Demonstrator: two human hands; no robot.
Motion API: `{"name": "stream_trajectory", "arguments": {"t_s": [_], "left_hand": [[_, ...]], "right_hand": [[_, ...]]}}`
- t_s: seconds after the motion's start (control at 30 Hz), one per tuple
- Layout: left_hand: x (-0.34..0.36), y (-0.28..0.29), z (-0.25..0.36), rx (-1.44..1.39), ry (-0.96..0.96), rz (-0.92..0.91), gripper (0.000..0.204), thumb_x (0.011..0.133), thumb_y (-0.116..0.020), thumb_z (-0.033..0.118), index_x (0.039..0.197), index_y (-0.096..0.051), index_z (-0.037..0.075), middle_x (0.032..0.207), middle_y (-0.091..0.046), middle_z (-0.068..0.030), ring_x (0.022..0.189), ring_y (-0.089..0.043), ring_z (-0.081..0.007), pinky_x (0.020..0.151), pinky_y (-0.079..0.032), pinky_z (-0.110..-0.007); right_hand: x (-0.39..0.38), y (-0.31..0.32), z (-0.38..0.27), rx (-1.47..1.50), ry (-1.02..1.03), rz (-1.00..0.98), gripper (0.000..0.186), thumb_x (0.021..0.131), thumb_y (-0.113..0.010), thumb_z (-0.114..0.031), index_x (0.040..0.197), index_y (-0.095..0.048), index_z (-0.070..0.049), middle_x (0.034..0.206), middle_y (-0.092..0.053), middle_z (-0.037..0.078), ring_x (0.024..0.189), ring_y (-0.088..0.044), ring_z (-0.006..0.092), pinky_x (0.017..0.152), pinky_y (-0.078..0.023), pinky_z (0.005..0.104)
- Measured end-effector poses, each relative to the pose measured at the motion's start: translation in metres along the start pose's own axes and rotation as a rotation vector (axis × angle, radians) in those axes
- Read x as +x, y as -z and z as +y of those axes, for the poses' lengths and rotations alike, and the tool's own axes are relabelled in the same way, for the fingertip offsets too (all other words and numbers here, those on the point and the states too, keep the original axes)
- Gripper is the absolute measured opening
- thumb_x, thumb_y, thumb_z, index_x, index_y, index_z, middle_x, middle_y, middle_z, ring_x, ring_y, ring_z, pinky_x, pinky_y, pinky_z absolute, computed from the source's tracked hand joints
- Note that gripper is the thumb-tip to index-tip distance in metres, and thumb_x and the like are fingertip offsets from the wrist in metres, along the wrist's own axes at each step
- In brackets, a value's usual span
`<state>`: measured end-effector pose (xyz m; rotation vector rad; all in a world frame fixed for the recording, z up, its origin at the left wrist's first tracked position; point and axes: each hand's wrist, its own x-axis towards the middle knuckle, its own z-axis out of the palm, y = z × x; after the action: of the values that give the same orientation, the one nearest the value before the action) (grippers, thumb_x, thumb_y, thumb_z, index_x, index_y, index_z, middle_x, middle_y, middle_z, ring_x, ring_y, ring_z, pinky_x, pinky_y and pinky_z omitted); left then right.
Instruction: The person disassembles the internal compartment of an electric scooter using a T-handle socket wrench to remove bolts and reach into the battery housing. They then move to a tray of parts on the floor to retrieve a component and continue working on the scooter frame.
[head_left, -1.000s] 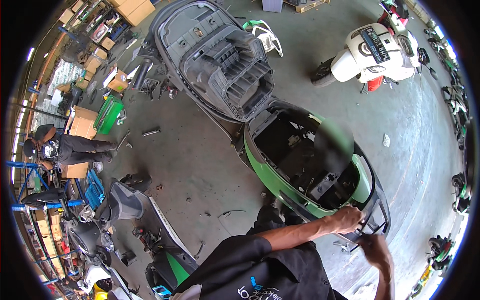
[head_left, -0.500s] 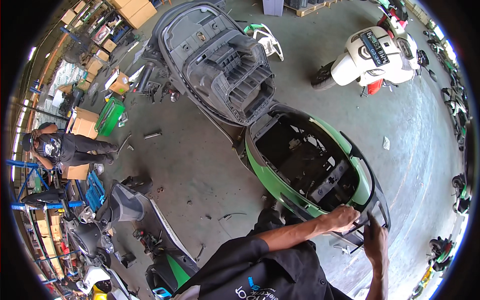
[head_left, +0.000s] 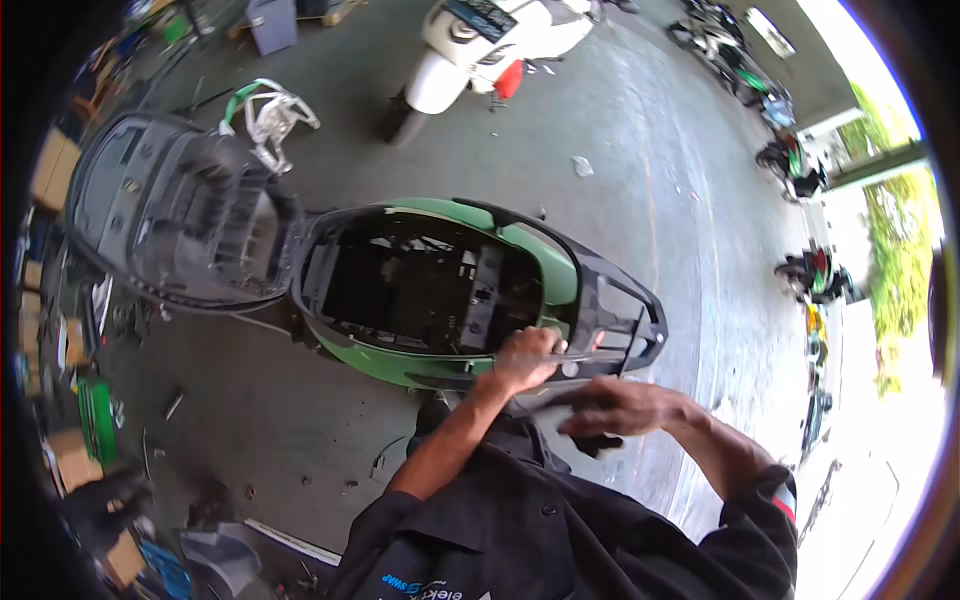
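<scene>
In front of me is a scooter body with green side panels (head_left: 395, 368) and an open, dark seat compartment (head_left: 400, 285). My left hand (head_left: 527, 360) is closed at the rear near-side edge of the compartment; its fingers hide what they grip. A thin grey bar runs to the right from beside it. Just right of it, my right hand (head_left: 625, 405) is blurred by motion, its fingers curled around a dark thing too smeared to name. Beyond both hands is the scooter's black rear rack (head_left: 622, 310). The upturned seat underside (head_left: 190, 215) leans away at the far left.
A white scooter (head_left: 455, 60) stands at the back. A white and green cover piece (head_left: 272, 120) lies on the floor behind the seat. A green crate (head_left: 96, 420) and boxes (head_left: 72, 460) are at the left. More scooters (head_left: 815, 270) line the right side.
My view has turned right, so the scooter now lies more level across the picture. My right hand has shifted to the near side of the rear rack, moving fast. The left hand stays at the compartment edge.
</scene>
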<state>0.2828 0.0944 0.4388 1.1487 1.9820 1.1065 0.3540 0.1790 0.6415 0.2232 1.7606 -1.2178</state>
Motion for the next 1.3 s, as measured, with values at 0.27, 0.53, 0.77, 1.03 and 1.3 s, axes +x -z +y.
{"name": "stream_trajectory", "arguments": {"t_s": [0.27, 0.53, 0.77, 1.03, 1.3], "left_hand": [[0.006, -0.021, 0.02, 0.039, -0.087, -0.107, 0.016, 0.081, -0.064, 0.017, 0.083, -0.06, 0.002, 0.08, -0.063, -0.0216, 0.08, -0.063, -0.0392, 0.068, -0.05, -0.047], [0.002, -0.012, 0.008, -0.127, -0.147, 0.073, 0.02, 0.086, -0.061, 0.021, 0.08, -0.057, 0.003, 0.073, -0.061, -0.022, 0.075, -0.059, -0.0436, 0.062, -0.046, -0.05], [-0.003, -0.011, 0.021, 0.01, -0.215, -0.061, 0.016, 0.077, -0.066, 0.017, 0.085, -0.064, 0.004, 0.076, -0.063, -0.0214, 0.078, -0.062, -0.0407, 0.068, -0.049, -0.047], [-0.003, -0.009, 0.002, -0.069, -0.139, -0.053, 0.019, 0.075, -0.066, 0.018, 0.086, -0.064, 0.003, 0.081, -0.064, -0.0226, 0.082, -0.062, -0.0413, 0.071, -0.05, -0.047], [0.002, -0.02, 0.015, 0.05, -0.196, -0.108, 0.025, 0.072, -0.071, 0.021, 0.089, -0.065, 0.003, 0.085, -0.066, -0.0185, 0.085, -0.063, -0.037, 0.076, -0.051, -0.044]], "right_hand": [[0.0, -0.007, 0.028, -0.696, -0.196, 0.58, 0.032, 0.082, -0.051, -0.013, 0.108, -0.056, 0.004, 0.065, -0.058, 0.022, 0.064, -0.061, 0.0391, 0.06, -0.047, 0.0476], [-0.003, -0.023, 0.018, -0.063, -0.007, 0.113, 0.034, 0.089, -0.05, -0.019, 0.117, -0.056, 0.0, 0.072, -0.063, 0.016, 0.064, -0.063, 0.0296, 0.063, -0.05, 0.0386], [-0.004, -0.01, 0.029, -0.586, -0.345, 0.47, 0.048, 0.084, -0.047, -0.008, 0.131, -0.044, 0.0, 0.068, -0.063, 0.017, 0.059, -0.063, 0.0284, 0.057, -0.049, 0.0384], [-0.006, -0.016, 0.028, 0.028, 0.03, 0.238, 0.037, 0.094, -0.046, -0.015, 0.13, -0.047, -0.005, 0.067, -0.064, 0.009, 0.052, -0.061, 0.0163, 0.051, -0.049, 0.0304], [-0.003, -0.016, 0.044, -0.719, -0.211, 0.626, 0.045, 0.088, -0.055, -0.022, 0.128, -0.046, -0.004, 0.066, -0.063, 0.015, 0.065, -0.064, 0.0319, 0.06, -0.05, 0.0388]]}}
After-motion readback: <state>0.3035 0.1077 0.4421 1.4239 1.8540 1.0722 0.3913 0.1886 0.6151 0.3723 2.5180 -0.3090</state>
